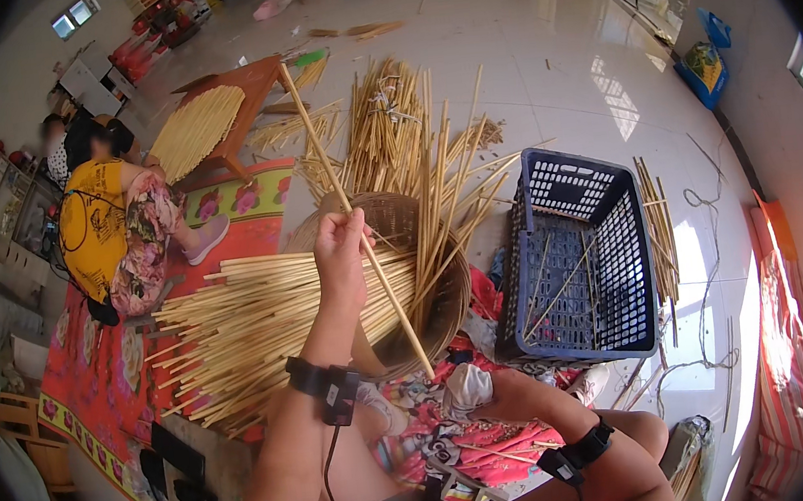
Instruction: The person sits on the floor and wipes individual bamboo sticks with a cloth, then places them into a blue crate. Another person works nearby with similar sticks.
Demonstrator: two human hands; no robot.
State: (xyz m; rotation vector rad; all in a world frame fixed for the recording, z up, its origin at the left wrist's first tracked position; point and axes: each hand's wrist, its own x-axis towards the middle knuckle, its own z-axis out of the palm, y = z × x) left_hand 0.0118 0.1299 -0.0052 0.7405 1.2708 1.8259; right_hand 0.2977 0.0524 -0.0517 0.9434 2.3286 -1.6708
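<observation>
My left hand (340, 249) is raised and grips a long pale bamboo stick (350, 207) that slants from upper left down to lower right. Its lower end reaches down close to my right hand (468, 386). That hand wears a white cloth wrap and rests low over my lap, its fingers curled; what it holds is hidden. A round woven basket (446, 304) with several sticks standing in it lies just behind the stick. A thick bundle of cut sticks (253, 325) lies to the left of my left forearm.
A dark blue plastic crate (616, 238) holding a few sticks stands to the right. More sticks (388, 125) are heaped on the tiled floor behind the basket. A person in a yellow top (106, 233) sits on a red flowered mat (91, 371) at left, beside a low wooden table (244, 101).
</observation>
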